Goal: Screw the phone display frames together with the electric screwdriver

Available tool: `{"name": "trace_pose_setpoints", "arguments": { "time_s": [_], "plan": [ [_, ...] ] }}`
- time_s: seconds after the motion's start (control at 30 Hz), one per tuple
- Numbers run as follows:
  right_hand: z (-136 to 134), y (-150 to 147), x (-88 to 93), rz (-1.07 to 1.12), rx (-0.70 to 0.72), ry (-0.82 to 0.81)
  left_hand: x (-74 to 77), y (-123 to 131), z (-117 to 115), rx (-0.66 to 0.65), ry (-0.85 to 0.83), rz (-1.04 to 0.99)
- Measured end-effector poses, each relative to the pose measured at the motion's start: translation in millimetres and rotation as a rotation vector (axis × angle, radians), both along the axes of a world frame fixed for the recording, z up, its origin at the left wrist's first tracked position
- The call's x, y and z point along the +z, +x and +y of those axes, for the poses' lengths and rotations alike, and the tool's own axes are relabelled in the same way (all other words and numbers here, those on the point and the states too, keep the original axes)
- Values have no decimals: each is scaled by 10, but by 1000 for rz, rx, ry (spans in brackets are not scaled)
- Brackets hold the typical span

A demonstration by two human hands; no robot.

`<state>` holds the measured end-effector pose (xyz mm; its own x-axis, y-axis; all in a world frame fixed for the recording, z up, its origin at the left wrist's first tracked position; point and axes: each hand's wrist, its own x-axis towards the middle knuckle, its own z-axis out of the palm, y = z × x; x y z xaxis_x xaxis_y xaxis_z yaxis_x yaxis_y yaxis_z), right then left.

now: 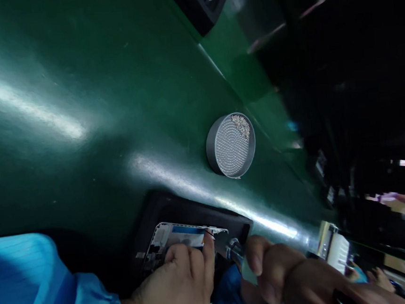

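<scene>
An opened flat electronic device (190, 229), like a phone or tablet, lies in a black padded tray (171, 205) at the bottom middle. My left hand (180, 281) rests over its near side, index finger stretched to the upper edge and the other fingers bent. My right hand (287, 267) is wrapped around a screwdriver (235, 251) with a metal collar and a pale green body. Its front end points at the device beside my left index fingertip; the exact contact is blurred. My fingers and the tool hide part of the device's inside.
A round grey dish (231, 145) with a ridged bottom and many tiny screws (242, 126) stands on the green table (86, 86). Another black tray (204, 10) is at the top. A white ridged object (339, 252) stands at right, near other people's hands (380, 278).
</scene>
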<state>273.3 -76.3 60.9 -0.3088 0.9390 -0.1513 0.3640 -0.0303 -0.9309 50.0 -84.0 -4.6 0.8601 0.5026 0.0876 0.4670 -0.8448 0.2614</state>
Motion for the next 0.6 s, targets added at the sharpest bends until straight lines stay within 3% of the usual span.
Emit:
{"name": "trace_pose_setpoints", "arguments": {
  "time_s": [0.13, 0.33, 0.47, 0.6],
  "plan": [
    [-2, 121, -3, -21, 22, -8, 21, -3, 28, -6, 51, -9],
    [-88, -42, -69, 28, -131, 69, 11, 25, 45, 8, 65, -6],
    [-97, -56, -96, 16, -106, 52, 13, 22, 48, 18, 74, 6],
    [-101, -104, -102, 17, -179, 46, 23, 12, 38, 19, 78, -5]
  ]
}}
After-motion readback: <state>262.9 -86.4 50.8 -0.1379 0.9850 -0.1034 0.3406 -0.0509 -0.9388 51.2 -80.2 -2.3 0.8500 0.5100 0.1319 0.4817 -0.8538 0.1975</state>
